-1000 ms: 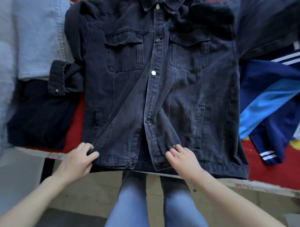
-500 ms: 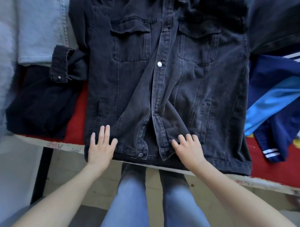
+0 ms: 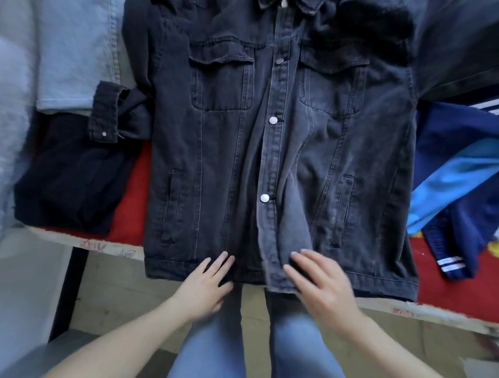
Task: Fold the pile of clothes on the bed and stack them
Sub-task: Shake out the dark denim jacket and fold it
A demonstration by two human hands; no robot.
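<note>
Currently your left hand [image 3: 206, 283] and right hand [image 3: 321, 284] rest flat, fingers straight and gripping nothing, on the hem of the black denim jacket [image 3: 227, 161]. It lies front-up across the centre of the frame on the red bed cover [image 3: 135, 192].

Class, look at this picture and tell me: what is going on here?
A person stands at the edge of the bed with a dark denim jacket spread front-up before them. The left hand and right hand rest flat, fingers straight, on its bottom hem. The jacket is not yet folded. Folded garments lie to its left; a blue tracksuit heap waits on its right.
</note>
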